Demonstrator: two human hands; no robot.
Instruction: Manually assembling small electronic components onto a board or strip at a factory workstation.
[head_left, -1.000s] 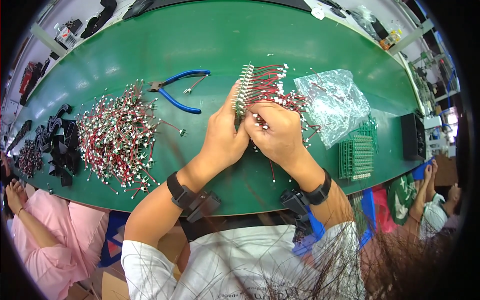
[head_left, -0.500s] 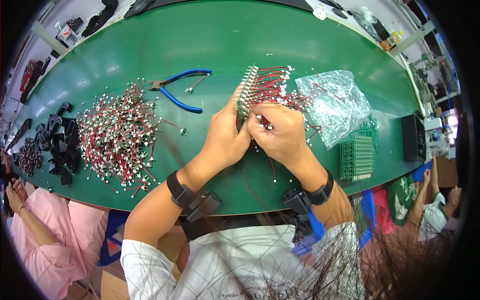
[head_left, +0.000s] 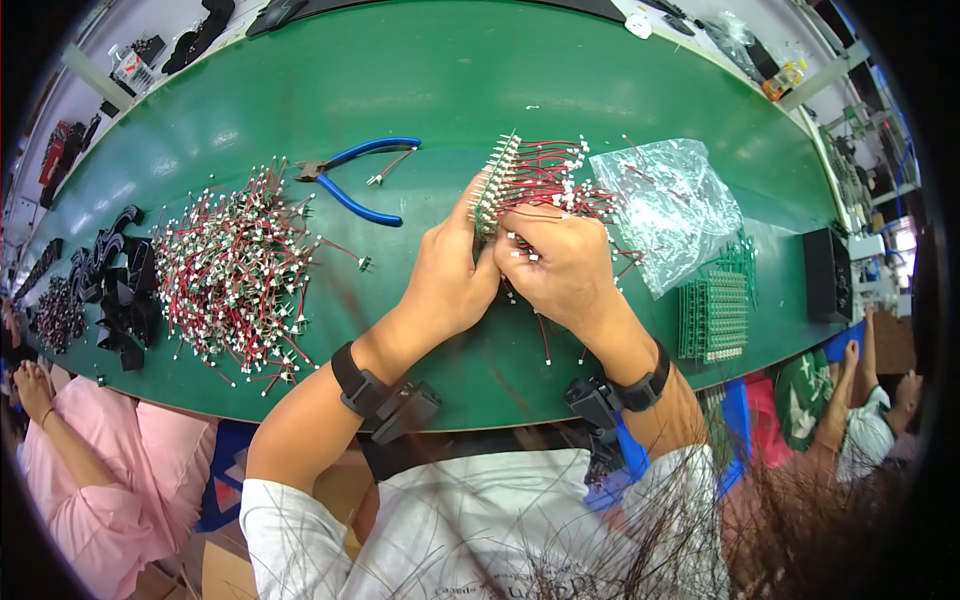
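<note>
- The left hand [head_left: 445,265] is holding the lower end of a green circuit strip [head_left: 492,180], its fingers closing around the strip's left side and its thumb pressing toward the right hand.
- The right hand [head_left: 557,260] is curling into a fist just right of the strip's lower end, clamping on some of the red leads [head_left: 545,170]; white connectors are showing among its fingers, while its fingertips are hiding from view.
- The two hands are meeting below the strip, thumbs close together.
- The strip is running away from the person above the table [head_left: 450,90], its far end leaning slightly right; pale pins are sticking out along its left side, and the red leads are fanning out to its right, ending in white connectors.
- Pliers [head_left: 318,172] with blue handles are lying open to the left of the strip, a loose lead [head_left: 395,168] resting between the strip and the pliers' jaws, near the upper handle.
- A large heap of leads [head_left: 240,270] is spreading farther left of the strip, with black straps [head_left: 128,290] lying beyond it.
- A clear plastic bag [head_left: 670,205] is lying right of the strip, near the lead ends.
- A stack of green boards [head_left: 713,315] is sitting right of the strip and nearer the person; a black box [head_left: 826,275] is standing farthest right.
</note>
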